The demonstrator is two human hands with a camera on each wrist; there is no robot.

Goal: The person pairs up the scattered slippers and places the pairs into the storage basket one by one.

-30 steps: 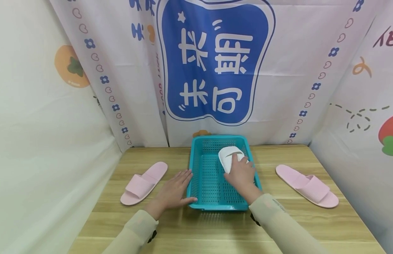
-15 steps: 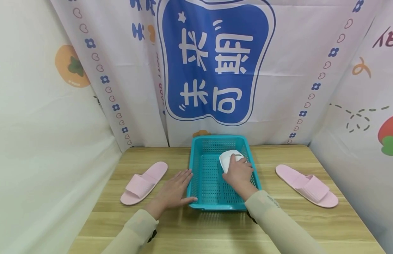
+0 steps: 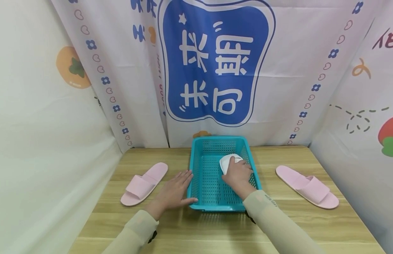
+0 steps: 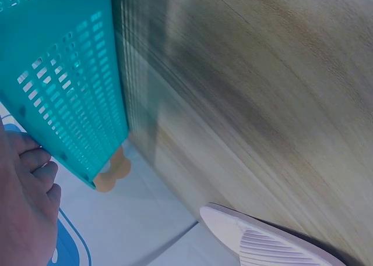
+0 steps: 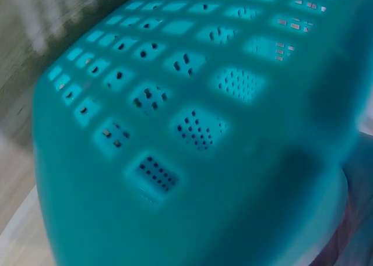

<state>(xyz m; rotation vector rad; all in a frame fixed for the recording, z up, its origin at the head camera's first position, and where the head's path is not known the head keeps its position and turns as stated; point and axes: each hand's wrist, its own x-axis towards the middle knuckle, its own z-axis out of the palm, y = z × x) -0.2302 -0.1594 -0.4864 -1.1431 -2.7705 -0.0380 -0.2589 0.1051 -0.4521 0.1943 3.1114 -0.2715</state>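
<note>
In the head view, a teal perforated basket (image 3: 209,208) stands at the back middle of the table. My right hand (image 3: 238,175) reaches into its right side and holds a white slipper (image 3: 227,163), whose lower part the hand covers. My left hand (image 3: 174,190) rests against the basket's left rim with fingers straight and the thumb at the near corner. In the left wrist view, the fingers (image 4: 36,161) of that hand touch the basket rim. The right wrist view is filled by the basket's wall (image 5: 134,231); the slipper does not show there.
A pink slipper (image 3: 140,187) lies on the wooden table (image 3: 212,236) left of the basket. Another pink slipper (image 3: 313,190) lies to the right. A printed white curtain (image 3: 278,98) hangs behind the table, and white cloth walls flank both sides.
My right hand has lowered the white slipper slightly toward me inside the basket, and less of it shows. The left hand and basket have stayed put.
</note>
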